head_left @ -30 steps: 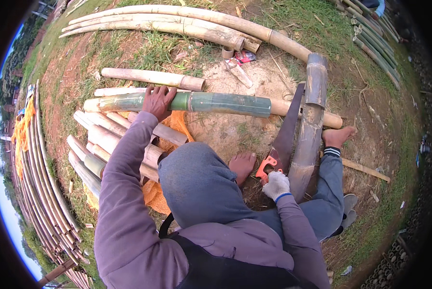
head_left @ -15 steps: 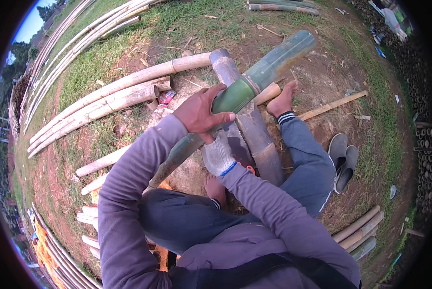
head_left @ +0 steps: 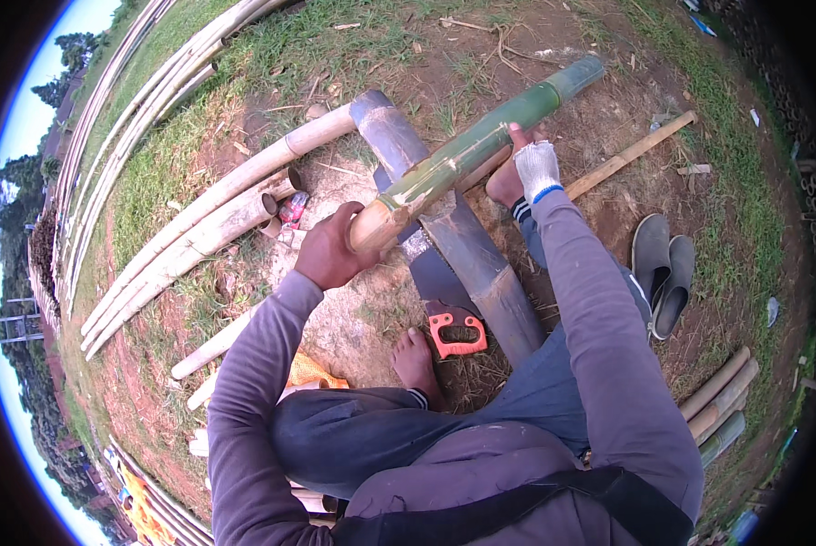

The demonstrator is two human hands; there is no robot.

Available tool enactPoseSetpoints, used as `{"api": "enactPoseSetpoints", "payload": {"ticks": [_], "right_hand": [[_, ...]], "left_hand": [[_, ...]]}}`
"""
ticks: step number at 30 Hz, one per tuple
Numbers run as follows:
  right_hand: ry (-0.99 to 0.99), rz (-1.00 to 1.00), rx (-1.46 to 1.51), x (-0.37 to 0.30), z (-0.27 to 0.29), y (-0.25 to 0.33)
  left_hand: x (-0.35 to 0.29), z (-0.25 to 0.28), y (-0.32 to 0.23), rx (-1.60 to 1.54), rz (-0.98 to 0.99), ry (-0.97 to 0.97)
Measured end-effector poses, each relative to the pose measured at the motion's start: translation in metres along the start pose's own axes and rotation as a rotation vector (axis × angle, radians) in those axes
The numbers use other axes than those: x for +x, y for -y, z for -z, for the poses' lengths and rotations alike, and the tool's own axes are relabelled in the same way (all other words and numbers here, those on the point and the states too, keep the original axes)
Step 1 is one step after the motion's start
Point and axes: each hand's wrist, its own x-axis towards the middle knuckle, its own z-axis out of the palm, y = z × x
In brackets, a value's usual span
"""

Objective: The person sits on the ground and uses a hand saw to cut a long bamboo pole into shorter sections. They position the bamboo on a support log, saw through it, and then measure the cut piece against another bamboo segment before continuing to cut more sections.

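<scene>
A green bamboo pole (head_left: 467,156) lies slantwise across a thicker, greyish bamboo support (head_left: 485,264). My bare left hand (head_left: 330,246) is wrapped round the pole's left, pale tan end. My right hand (head_left: 533,164), in a white knitted glove with bare fingertips, grips the pole farther along its right half. A handsaw with an orange handle (head_left: 458,335) rests against the support's left side. Its dark blade runs up beneath the pole, so the upper part is hidden. Neither hand touches the saw. My bare feet (head_left: 415,359) are on the dirt.
Long tan bamboo poles (head_left: 235,173) lie at the left, one meeting the support's far end. A wooden stick (head_left: 631,155) lies right of my right hand. Grey clogs (head_left: 663,273) stand beside my leg, with cut bamboo pieces (head_left: 717,396) at lower right.
My left hand has moved from the pole's middle to its left end. My right hand came out from beneath the left and moved right along the pole. The saw handle is now uncovered.
</scene>
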Motion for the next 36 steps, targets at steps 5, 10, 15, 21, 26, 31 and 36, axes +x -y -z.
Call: {"api": "enactPoseSetpoints", "payload": {"ticks": [5,10,15,21,26,31,36], "right_hand": [[-0.124,0.228,-1.176,0.052,0.105,-0.056],[0.092,0.178,-1.241,0.069,0.149,-0.076],[0.219,0.135,-1.290,0.073,0.116,-0.074],[-0.073,0.082,-1.230,0.065,0.115,-0.068],[-0.358,-0.028,-1.001,0.072,0.136,-0.065],[-0.713,0.058,-0.390,0.068,0.163,-0.044],[-0.050,0.332,0.947,0.095,0.204,-0.056]], "left_hand": [[0.050,-0.033,0.001,0.133,0.026,-0.120],[0.048,-0.045,0.024,0.009,-0.113,-0.153],[0.020,-0.029,0.051,-0.208,0.049,0.117],[0.011,-0.043,0.062,-0.335,0.116,0.126],[0.011,-0.042,0.059,-0.354,0.046,0.119],[0.001,-0.040,0.063,-0.350,0.112,0.070],[0.012,-0.020,0.045,-0.176,-0.101,-0.244]]}}
